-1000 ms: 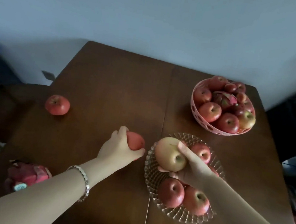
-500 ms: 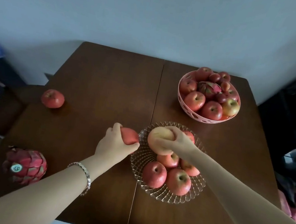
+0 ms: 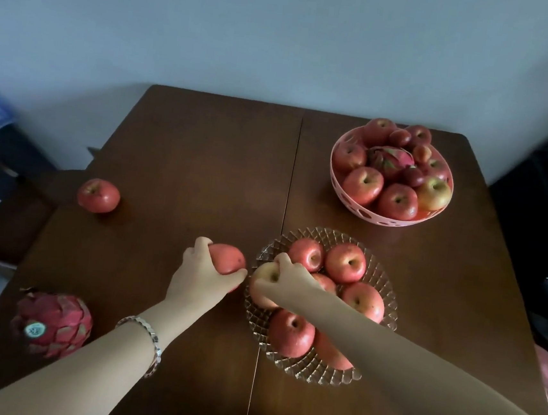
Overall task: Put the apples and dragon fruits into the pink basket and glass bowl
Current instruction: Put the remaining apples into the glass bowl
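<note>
Glass bowl (image 3: 316, 375) front and centre, and it's crowded with red apples. The right hand (image 3: 288, 270) curls its fingers over a pale yellowish apple (image 3: 264, 273) at the bowl's left edge, so this looks like the placing step. Just beside the rim, the left hand (image 3: 199, 273) wraps round a red apple (image 3: 227, 258); I can't tell whether it touches the wooden table (image 3: 203, 167). Far right, the pink basket (image 3: 375, 217) is heaped with apples and one dragon fruit. A loose apple (image 3: 98, 195) and a big dragon fruit (image 3: 52, 323) sit well apart on the left. Next, I'd judge, the right hand lets go. The left then has to lift its apple over the rim and settle it gently, since there's little room left.
</note>
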The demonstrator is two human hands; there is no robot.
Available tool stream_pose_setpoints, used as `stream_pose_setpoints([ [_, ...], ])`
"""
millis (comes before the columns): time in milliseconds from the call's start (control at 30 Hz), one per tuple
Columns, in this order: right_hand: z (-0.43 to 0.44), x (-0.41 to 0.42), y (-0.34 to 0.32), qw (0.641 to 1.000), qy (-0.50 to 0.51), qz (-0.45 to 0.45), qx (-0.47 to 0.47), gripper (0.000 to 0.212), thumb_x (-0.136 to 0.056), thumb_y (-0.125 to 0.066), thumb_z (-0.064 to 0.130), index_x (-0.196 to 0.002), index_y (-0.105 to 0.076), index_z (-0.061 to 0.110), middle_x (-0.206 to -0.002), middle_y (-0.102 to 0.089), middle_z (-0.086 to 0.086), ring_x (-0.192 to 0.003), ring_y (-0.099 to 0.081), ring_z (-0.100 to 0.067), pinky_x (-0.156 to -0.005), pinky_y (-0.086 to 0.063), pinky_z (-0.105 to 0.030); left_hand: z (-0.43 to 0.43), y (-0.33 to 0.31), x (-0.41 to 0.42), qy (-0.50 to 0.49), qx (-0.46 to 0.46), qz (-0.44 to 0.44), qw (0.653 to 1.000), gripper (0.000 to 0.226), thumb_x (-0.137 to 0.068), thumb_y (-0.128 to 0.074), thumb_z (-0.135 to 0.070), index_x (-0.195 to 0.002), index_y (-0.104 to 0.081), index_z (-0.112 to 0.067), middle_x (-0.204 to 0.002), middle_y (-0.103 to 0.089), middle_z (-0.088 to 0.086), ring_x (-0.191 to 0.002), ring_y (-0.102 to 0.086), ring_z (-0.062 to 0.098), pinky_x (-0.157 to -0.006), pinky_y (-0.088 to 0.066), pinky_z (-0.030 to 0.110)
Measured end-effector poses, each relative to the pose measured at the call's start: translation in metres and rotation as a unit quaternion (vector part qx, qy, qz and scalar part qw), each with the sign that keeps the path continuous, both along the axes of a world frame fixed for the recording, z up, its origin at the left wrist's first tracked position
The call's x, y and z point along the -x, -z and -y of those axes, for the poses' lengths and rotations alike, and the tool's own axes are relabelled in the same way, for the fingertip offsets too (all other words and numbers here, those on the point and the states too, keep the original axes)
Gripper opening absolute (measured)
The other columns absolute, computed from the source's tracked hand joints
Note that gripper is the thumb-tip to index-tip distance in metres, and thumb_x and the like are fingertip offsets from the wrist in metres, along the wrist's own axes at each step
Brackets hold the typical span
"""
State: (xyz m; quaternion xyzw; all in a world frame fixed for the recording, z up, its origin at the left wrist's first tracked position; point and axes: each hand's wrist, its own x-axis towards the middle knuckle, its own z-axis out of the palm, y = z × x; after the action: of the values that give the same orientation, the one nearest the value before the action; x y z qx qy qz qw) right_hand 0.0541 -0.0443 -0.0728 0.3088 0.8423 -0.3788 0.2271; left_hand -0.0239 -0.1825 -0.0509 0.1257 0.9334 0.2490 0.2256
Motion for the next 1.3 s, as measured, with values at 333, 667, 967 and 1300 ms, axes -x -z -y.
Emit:
stream_pose_setpoints([
  [333, 0.001, -0.005, 0.008, 0.975, -0.111, -0.026, -0.192, 0.07, -0.075, -0.055, 0.063, -0.122, -0.047, 0.012, -0.127, -0.048, -0.008, -0.123, -0.041, -0.027, -0.102, -0.035, -0.039, -0.007, 0.003, 0.001, 0.024, -0.013, 0.002, 1.0, 0.081, -0.068, -0.078, -0.044, -0.13, -0.036, -0.014, -0.128, -0.046, 0.01, -0.104, -0.057, 0.028, -0.082, -0.052, 0.037],
  [667, 0.019, -0.02, 0.011, 0.975, -0.064, -0.031, -0.21, 0.078, -0.084, -0.052, 0.057, -0.141, -0.025, 0.012, -0.139, -0.032, -0.01, -0.13, -0.03, -0.028, -0.108, -0.028, -0.037, -0.006, 0.001, 0.004, 0.014, -0.007, 0.008, 1.0, 0.08, -0.068, -0.078, -0.044, -0.131, -0.036, -0.017, -0.129, -0.046, 0.007, -0.108, -0.056, 0.027, -0.085, -0.051, 0.038],
  [967, -0.026, -0.024, -0.021, 0.994, -0.102, -0.009, -0.035, 0.077, -0.08, -0.065, 0.034, -0.145, -0.027, 0.015, -0.146, -0.03, -0.013, -0.133, -0.036, -0.029, -0.104, -0.037, -0.037, -0.01, -0.002, 0.001, 0.055, -0.095, 0.064, 0.992, 0.073, -0.065, -0.082, -0.041, -0.126, -0.043, -0.03, -0.121, -0.047, 0.0, -0.103, -0.051, 0.019, -0.081, -0.043, 0.027],
  [1300, -0.035, -0.04, -0.063, 0.961, 0.073, -0.133, 0.231, 0.068, -0.08, -0.071, 0.031, -0.137, -0.034, 0.028, -0.123, -0.051, 0.002, -0.109, -0.055, -0.014, -0.093, -0.05, -0.029, -0.04, -0.035, -0.036, 0.235, -0.179, 0.023, 0.955, 0.1, -0.059, -0.087, -0.03, -0.14, -0.028, -0.032, -0.133, -0.045, -0.008, -0.122, -0.046, 0.01, -0.102, -0.043, 0.026],
])
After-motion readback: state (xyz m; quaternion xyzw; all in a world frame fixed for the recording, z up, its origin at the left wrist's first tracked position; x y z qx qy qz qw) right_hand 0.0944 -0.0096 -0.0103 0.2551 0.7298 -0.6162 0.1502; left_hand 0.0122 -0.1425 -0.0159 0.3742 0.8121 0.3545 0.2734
